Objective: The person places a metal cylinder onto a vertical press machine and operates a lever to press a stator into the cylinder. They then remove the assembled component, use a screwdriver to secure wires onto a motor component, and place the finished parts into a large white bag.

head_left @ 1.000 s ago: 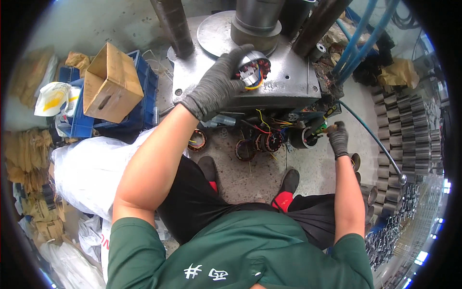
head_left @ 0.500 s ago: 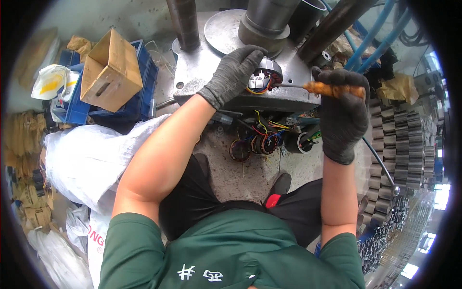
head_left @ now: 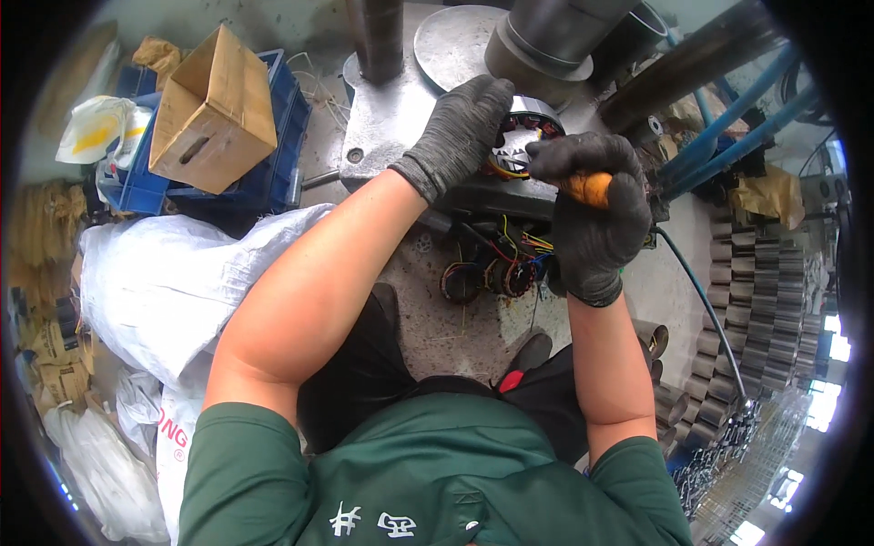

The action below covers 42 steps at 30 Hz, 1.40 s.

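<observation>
1. Nearest me, at six o'clock, my green shirt and dark trousers fill the lower view, and my two bare forearms run up from them toward the bench.
2. Between my knees, around the centre, a cluster of wound stator coils (head_left: pixel 487 273) with coloured wires lies on the speckled floor, not touched by either hand. I take these as pieces apart from the one in hand, but I cannot tell whether they are finished or waiting.
3. At two o'clock from centre, my right hand (head_left: pixel 592 218), gloved in dark grey, is clenched around the orange handle of a screwdriver (head_left: pixel 587 188). Its shaft points left toward the stator; the tip is hidden behind my fingers.
4. Just left of it, my left hand (head_left: pixel 460 132), also gloved, is curled over the motor stator (head_left: pixel 528 136), fingers gripping its rim and steadying it on the grey metal press base (head_left: pixel 382 118).
5. My judgement: the stator is seated and braced with the tool applied, so the work on this piece is under way, not finished.
6. Farther off, at ten o'clock, an open cardboard box (head_left: pixel 211 114) rests on a blue crate (head_left: pixel 273 173); at three o'clock stand rows of grey stacked steel cores (head_left: pixel 774 282).
</observation>
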Available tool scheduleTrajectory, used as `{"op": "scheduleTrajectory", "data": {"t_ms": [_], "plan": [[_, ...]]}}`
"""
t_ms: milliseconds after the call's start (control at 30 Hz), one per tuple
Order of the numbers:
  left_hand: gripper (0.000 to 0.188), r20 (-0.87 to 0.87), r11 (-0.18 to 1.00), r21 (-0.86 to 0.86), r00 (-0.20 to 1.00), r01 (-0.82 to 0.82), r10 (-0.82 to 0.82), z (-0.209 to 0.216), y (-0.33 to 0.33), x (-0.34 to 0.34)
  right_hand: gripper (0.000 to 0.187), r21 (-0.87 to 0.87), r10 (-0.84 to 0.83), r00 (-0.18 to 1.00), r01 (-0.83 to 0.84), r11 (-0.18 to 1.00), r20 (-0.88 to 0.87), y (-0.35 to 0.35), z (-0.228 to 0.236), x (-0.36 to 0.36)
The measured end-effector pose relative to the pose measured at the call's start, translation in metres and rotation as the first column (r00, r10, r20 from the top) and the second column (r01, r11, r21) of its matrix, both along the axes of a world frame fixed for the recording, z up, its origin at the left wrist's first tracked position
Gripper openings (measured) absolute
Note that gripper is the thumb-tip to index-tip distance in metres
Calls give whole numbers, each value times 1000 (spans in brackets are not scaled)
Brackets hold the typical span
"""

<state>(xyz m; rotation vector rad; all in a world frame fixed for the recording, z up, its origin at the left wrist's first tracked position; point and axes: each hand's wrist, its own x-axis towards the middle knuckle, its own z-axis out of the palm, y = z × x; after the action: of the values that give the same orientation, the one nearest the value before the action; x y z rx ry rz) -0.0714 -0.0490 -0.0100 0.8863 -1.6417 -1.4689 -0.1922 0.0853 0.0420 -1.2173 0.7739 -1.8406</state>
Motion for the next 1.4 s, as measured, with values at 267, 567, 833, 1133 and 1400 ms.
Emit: {"op": "scheduleTrajectory", "data": {"t_ms": [267, 567, 833, 1133, 1400], "plan": [[37, 223, 835, -550, 959, -25, 176, -15, -2, -1, 40, -123, 59, 998, -57, 991, 19, 3, 1, 6], [47, 101, 854, -505, 974, -126, 203, -1, 8, -8, 41, -60, -64, 998, 63, 996, -1, -5, -11, -1], [40, 242, 756, -655, 948, 5, 204, 2, 12, -6, 42, -70, -15, 1000, 16, 997, 11, -7, -6, -3], [39, 258, 868, -497, 953, -12, 161, 13, 9, -14, 41, -89, 19, 993, -30, 996, -120, -5, -12, -15], [40, 165, 739, -672, 961, -55, 221, 3, 19, -14, 41, -79, -10, 996, 3, 997, -92, -9, -22, -15]]}}
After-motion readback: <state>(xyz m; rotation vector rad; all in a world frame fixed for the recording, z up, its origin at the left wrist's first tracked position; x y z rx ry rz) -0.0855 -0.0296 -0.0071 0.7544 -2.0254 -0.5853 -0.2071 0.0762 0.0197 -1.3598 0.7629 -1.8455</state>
